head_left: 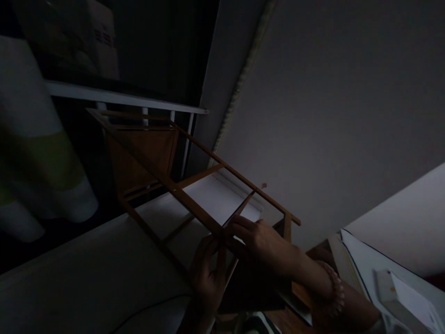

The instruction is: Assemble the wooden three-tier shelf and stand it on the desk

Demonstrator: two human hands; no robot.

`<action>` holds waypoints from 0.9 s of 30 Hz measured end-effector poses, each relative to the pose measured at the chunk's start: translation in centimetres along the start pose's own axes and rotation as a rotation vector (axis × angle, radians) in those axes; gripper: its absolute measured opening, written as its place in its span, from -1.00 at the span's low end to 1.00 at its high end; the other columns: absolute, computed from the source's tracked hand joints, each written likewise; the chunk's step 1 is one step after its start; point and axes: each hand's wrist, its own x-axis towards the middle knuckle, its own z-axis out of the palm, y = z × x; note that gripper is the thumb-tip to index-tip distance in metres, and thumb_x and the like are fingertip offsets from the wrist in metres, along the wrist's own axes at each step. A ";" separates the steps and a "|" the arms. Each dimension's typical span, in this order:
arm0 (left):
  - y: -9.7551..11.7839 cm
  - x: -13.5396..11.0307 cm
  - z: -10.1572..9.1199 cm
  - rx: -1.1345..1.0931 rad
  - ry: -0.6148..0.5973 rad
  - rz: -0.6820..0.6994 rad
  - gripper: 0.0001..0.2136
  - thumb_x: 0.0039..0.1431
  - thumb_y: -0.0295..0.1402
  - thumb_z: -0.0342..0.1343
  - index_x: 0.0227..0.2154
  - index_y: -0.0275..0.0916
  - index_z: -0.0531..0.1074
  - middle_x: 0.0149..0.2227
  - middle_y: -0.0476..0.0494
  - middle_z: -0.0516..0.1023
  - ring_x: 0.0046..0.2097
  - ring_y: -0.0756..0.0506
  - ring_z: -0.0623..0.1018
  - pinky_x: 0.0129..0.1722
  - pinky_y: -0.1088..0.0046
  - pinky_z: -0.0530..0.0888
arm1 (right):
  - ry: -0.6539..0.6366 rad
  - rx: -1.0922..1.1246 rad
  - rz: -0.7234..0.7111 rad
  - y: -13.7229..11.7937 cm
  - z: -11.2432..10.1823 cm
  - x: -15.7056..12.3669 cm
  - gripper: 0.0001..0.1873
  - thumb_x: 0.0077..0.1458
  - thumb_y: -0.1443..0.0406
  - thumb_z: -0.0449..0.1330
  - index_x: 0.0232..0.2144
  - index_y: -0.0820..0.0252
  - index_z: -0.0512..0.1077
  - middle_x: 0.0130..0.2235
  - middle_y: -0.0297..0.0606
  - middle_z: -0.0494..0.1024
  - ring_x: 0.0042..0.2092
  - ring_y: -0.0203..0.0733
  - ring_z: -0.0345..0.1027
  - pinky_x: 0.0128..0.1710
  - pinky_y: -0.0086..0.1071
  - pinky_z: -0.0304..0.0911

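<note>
A wooden shelf frame (167, 181) made of thin brown bars lies tilted across a white surface (104, 260) in dim light. My left hand (208, 273) rests at the frame's near end with its fingers curled against a bar. My right hand (259, 239) reaches in from the right, fingers stretched along the frame's lower bar and touching it beside a white sheet or panel (215, 197). A beaded bracelet (335, 287) sits on my right wrist. Whether either hand truly grips the frame is hard to make out in the dark.
A grey wall (330, 116) fills the upper right. A white rail (121, 97) and dark opening stand behind the frame. A striped white-and-green cloth (38, 153) hangs at left. A white box (403, 292) lies at lower right.
</note>
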 end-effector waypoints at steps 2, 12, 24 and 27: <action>0.0 0.1 0.0 -0.011 -0.020 -0.008 -0.88 0.07 -0.53 0.01 -0.31 -0.31 0.35 -0.36 -0.16 0.47 -0.28 -0.02 0.50 -0.34 0.55 0.48 | -0.039 -0.091 -0.056 0.1 -0.1 0.2 -0.79 0.20 0.35 -0.11 -0.24 0.29 0.29 -0.26 -0.17 0.35 -0.26 -0.30 0.25 -0.53 -0.49 0.10; -0.1 -0.5 -0.3 -0.081 -0.064 -0.062 -0.77 0.05 -0.56 0.02 -0.20 -0.28 0.34 -0.27 -0.18 0.47 -0.19 -0.04 0.50 -0.26 0.52 0.49 | -0.086 -0.287 -0.229 1.2 0.0 1.1 -0.78 0.22 0.33 -0.17 -0.21 0.36 0.20 -0.26 -0.15 0.32 -0.52 -0.41 0.11 -0.68 -0.44 -0.14; -0.1 -0.8 -0.5 0.016 -0.061 -0.027 -0.76 0.07 -0.53 -0.01 -0.16 -0.29 0.32 -0.26 -0.22 0.47 -0.19 -0.07 0.50 -0.26 0.49 0.50 | 0.011 -0.382 -0.448 3.2 0.9 1.8 -0.76 0.20 0.39 -0.16 -0.38 0.24 0.29 -0.45 -0.29 0.34 -0.54 -0.39 0.13 -0.61 -0.39 -0.09; -0.2 -0.7 -0.7 0.056 -0.077 -0.004 -0.79 0.06 -0.53 0.00 -0.20 -0.30 0.34 -0.28 -0.20 0.48 -0.21 -0.05 0.50 -0.27 0.51 0.49 | 0.098 -0.337 -0.424 4.1 -0.5 1.7 -0.79 0.20 0.38 -0.14 -0.38 0.26 0.28 -0.47 -0.31 0.34 -0.54 -0.40 0.13 -0.59 -0.40 -0.08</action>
